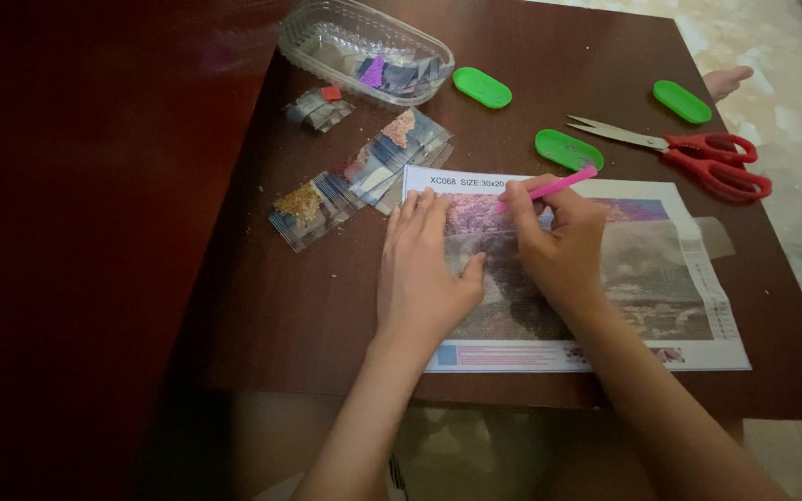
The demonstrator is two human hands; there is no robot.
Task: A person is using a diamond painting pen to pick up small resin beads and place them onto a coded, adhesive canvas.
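A diamond-painting canvas [661,269] with a printed picture lies flat on a dark brown table [327,315]. My left hand [424,274] rests palm down on the canvas's left part, fingers spread and holding nothing. Just to its right, my right hand [559,246] grips a pink pen-like applicator [554,188], its tip lowered to the upper left of the picture. A clear protective film [689,241] is peeled back over the canvas's right side.
Three green oval trays [482,87] [568,149] [682,101] and red-handled scissors [698,153] lie behind the canvas. Several small bags of beads [364,176] sit to the left, below a clear plastic tub [364,46]. A bare foot [728,82] shows past the table's far right edge.
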